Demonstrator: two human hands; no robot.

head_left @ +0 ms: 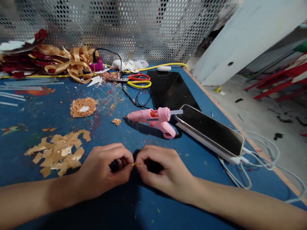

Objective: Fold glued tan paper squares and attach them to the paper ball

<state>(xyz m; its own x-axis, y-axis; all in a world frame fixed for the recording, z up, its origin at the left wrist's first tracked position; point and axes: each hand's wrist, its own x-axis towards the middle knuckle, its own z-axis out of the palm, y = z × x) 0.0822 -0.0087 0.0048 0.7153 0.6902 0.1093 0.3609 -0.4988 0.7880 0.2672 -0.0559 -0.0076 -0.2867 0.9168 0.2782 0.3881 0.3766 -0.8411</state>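
Observation:
My left hand [107, 167] and my right hand [163, 169] meet low in the middle of the head view. Thumb and forefinger of each pinch a tiny piece of gold ribbon [134, 164], mostly hidden by the fingertips. Cut gold ribbon pieces [61, 150] lie in a loose pile beside my left hand. Beyond my hands a pink hot glue gun [153, 118] rests on its side, a glue stick poking out of its back. Left of its nozzle sits a small crumpled gold bit [116, 121]. Farther left is a round, frayed gold piece [83, 107] with a pale centre.
Scissors [139, 80], a black tablet [172, 89] and a phone [211, 127] on a white block with cables occupy the back and right. Gold ribbon loops [79, 64], dark red material and clear glue sticks [21, 88] lie back left. A perforated metal panel [115, 28] stands behind.

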